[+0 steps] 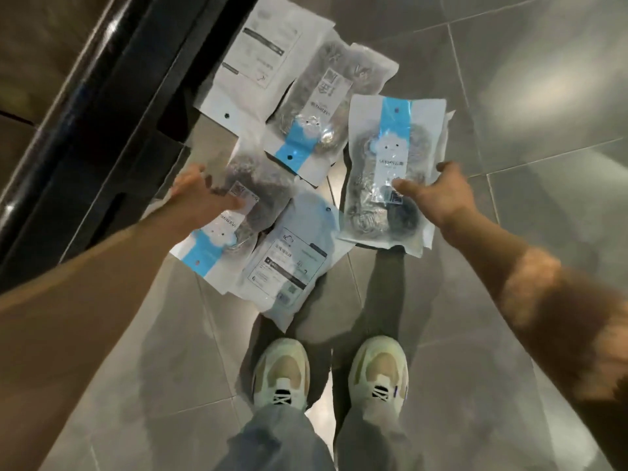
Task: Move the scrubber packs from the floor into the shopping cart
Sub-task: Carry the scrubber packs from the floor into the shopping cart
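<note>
Several clear scrubber packs with blue and white labels lie in a loose pile on the grey tiled floor (509, 79). My left hand (197, 195) grips the edge of one pack (234, 212) at the pile's left. My right hand (438, 195) pinches another pack (387, 175) on the right, thumb on its front. Between them lies a face-down pack (292, 260). Two more packs sit farther off, one face up (316, 110) and one face down (255, 59). No shopping cart shows.
A dark metal rail or shelf base (102, 107) runs diagonally along the left, right beside the pile. My two pale sneakers (282, 372) (380, 368) stand just below the packs. Tiled floor stretches to the right.
</note>
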`<state>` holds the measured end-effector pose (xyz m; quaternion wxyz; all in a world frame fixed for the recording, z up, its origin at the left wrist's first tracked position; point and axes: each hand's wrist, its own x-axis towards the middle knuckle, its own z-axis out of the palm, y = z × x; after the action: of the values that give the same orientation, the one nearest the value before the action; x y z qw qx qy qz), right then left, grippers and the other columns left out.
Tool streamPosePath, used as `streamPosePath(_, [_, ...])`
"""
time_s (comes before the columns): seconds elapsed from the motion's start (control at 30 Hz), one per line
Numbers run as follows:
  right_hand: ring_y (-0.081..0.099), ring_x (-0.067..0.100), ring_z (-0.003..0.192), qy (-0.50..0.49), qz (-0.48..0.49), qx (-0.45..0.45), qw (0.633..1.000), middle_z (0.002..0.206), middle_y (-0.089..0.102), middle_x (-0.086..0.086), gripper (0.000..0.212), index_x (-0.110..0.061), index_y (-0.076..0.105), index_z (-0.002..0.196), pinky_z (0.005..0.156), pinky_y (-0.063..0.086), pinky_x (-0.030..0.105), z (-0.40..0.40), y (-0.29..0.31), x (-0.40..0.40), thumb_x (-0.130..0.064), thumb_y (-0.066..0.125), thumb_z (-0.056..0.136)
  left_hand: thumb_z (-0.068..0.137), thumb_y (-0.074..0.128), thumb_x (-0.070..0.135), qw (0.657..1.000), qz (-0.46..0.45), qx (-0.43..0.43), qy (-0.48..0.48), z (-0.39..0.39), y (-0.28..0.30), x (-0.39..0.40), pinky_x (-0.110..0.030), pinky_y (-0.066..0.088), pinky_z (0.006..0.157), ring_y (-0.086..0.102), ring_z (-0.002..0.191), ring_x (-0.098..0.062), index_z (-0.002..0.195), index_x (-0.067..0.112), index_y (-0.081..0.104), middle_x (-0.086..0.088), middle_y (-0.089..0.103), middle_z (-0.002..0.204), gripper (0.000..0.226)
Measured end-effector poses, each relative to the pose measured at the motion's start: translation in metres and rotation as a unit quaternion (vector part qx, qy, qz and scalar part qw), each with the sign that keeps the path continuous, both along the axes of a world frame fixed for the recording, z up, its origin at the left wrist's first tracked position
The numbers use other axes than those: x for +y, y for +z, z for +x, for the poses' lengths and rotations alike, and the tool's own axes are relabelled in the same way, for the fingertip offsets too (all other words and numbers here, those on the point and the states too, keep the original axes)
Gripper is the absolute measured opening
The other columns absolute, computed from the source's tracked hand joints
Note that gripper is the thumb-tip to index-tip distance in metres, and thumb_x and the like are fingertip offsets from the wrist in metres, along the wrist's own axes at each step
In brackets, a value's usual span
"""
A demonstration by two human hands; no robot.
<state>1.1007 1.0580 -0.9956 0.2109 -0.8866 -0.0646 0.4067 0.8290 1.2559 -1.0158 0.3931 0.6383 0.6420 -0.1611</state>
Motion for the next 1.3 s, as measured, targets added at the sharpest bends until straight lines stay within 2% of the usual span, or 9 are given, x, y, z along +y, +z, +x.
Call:
streamPosePath(0.23, [0.068, 0.031, 0.11, -0.115, 0.017, 0.045, 0.992, 0.122, 0.07, 0.007, 0.089, -0.01, 0.057, 0.127, 0.102, 0.055, 0.049, 0.001, -0.064, 0.002, -0.036, 0.1, 0.054, 0.054, 0.098, 0.042, 0.998, -0.054, 0.019, 0.002, -0.021, -0.05, -0.001, -0.041, 0.053, 0.084, 0.061, 0.105, -0.027, 0.127, 0.014, 0.052, -0.003, 0.064, 0.116, 0.091])
streamPosePath(0.37, [0.074, 0.03, 0.096, -0.154, 0.039, 0.099, 0.982, 0.108, 0.075, 0.008, 0.049, -0.011, 0.066, 0.106, 0.092, 0.059, 0.049, -0.01, -0.06, 0.003, -0.018, 0.095, 0.068, 0.04, 0.1, 0.051, 0.999, -0.053, 0.007, 0.011, -0.028, -0.053, -0.006, -0.047, 0.057, 0.094, 0.066, 0.106, -0.029, 0.123, 0.022, 0.056, -0.002, 0.068, 0.117, 0.099])
streamPosePath(0.5, [0.069, 0.02, 0.091, -0.198, 0.109, 0.122, 0.967, 0.105, 0.066, 0.002, 0.052, -0.013, 0.044, 0.12, 0.069, 0.06, 0.036, -0.02, -0.035, 0.005, -0.003, 0.08, 0.083, 0.059, 0.098, 0.034, 0.999, -0.044, -0.01, -0.004, -0.029, -0.024, -0.008, -0.045, 0.055, 0.091, 0.063, 0.107, -0.029, 0.125, 0.019, 0.052, -0.002, 0.064, 0.121, 0.082])
streamPosePath(0.63, [0.066, 0.016, 0.087, -0.198, 0.135, 0.121, 0.963, 0.101, 0.063, 0.0, 0.054, -0.011, 0.041, 0.127, 0.064, 0.056, 0.03, -0.03, 0.02, 0.0, 0.005, 0.072, 0.086, 0.068, 0.095, 0.026, 0.996, -0.001, -0.075, 0.055, -0.027, 0.031, -0.015, -0.028, 0.048, 0.078, 0.061, 0.091, -0.013, 0.123, 0.022, 0.055, 0.014, 0.062, 0.097, 0.068])
streamPosePath(0.73, [0.072, 0.027, 0.099, -0.199, 0.169, 0.132, 0.956, 0.113, 0.071, 0.008, 0.058, -0.01, 0.046, 0.132, 0.083, 0.061, 0.045, -0.032, 0.08, -0.001, 0.01, 0.069, 0.083, 0.068, 0.094, 0.02, 0.982, -0.012, -0.146, 0.12, -0.015, 0.096, -0.021, -0.023, 0.051, 0.072, 0.062, 0.085, 0.001, 0.119, 0.026, 0.055, 0.018, 0.064, 0.096, 0.064])
streamPosePath(0.9, [0.077, 0.031, 0.095, -0.209, 0.21, 0.174, 0.939, 0.106, 0.079, 0.011, 0.054, -0.008, 0.06, 0.128, 0.082, 0.063, 0.048, -0.033, 0.216, -0.009, 0.014, 0.064, 0.079, 0.069, 0.093, 0.017, 0.949, -0.036, -0.241, 0.198, 0.013, 0.227, -0.045, -0.035, 0.061, 0.076, 0.072, 0.096, -0.012, 0.124, 0.027, 0.061, 0.008, 0.074, 0.109, 0.065])
streamPosePath(1.07, [0.075, 0.035, 0.097, -0.215, 0.246, 0.152, 0.933, 0.1, 0.079, 0.012, 0.043, -0.008, 0.07, 0.113, 0.091, 0.059, 0.058, -0.024, 0.434, -0.04, 0.013, 0.064, 0.075, 0.077, 0.087, 0.007, 0.93, -0.04, -0.323, 0.168, 0.044, 0.445, -0.07, -0.019, 0.059, 0.065, 0.075, 0.081, -0.005, 0.113, 0.019, 0.066, 0.002, 0.078, 0.101, 0.043])
streamPosePath(1.2, [0.077, 0.03, 0.087, -0.202, 0.288, 0.121, 0.928, 0.091, 0.081, 0.009, 0.032, -0.008, 0.073, 0.104, 0.085, 0.061, 0.048, -0.012, 0.606, -0.071, 0.011, 0.065, 0.079, 0.074, 0.09, 0.011, 0.918, -0.014, -0.379, 0.116, 0.05, 0.613, -0.084, -0.036, 0.062, 0.079, 0.076, 0.096, -0.018, 0.116, 0.02, 0.066, 0.001, 0.079, 0.106, 0.05])
streamPosePath(1.3, [0.076, 0.033, 0.094, -0.191, 0.337, 0.079, 0.919, 0.096, 0.081, 0.009, 0.034, -0.011, 0.073, 0.108, 0.092, 0.059, 0.053, -0.006, 0.709, -0.09, 0.006, 0.072, 0.079, 0.071, 0.093, 0.015, 0.908, 0.031, -0.41, 0.075, 0.06, 0.719, -0.088, -0.04, 0.063, 0.081, 0.076, 0.097, -0.02, 0.118, 0.019, 0.064, -0.001, 0.078, 0.106, 0.055])
